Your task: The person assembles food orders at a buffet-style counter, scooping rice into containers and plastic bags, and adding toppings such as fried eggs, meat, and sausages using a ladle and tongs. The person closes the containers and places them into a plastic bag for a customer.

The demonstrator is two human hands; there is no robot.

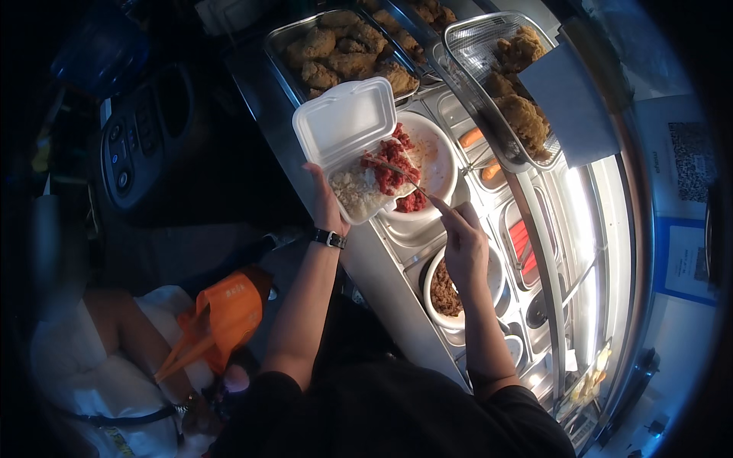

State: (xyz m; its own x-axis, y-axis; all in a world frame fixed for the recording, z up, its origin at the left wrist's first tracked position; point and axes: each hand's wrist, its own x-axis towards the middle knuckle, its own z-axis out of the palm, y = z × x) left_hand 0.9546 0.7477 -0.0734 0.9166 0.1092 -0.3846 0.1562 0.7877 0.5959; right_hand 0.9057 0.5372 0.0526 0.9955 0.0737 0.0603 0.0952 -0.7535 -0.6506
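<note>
My left hand [328, 200] holds a white foam clamshell box [343, 121] from below at its near left side, with the lid standing up. White rice [354, 192] fills part of the box, and chopped red meat [391, 167] lies on it toward the right. In my right hand [465, 235] is the handle of a metal spoon [404, 173], whose far end rests on the red meat. Under the box is a round white bowl [442, 163] with more red meat and a stained inside wall. A second white bowl [497, 275] of brown minced meat sits below my right forearm.
Fried chicken fills a metal tray [284, 68] and a wire basket [467, 48]. Sausages [471, 137] and red sticks [521, 243] lie in counter pans. A curved metal rail [535, 217] borders the right. At lower left, another person [109, 372] is near an orange bag [229, 315].
</note>
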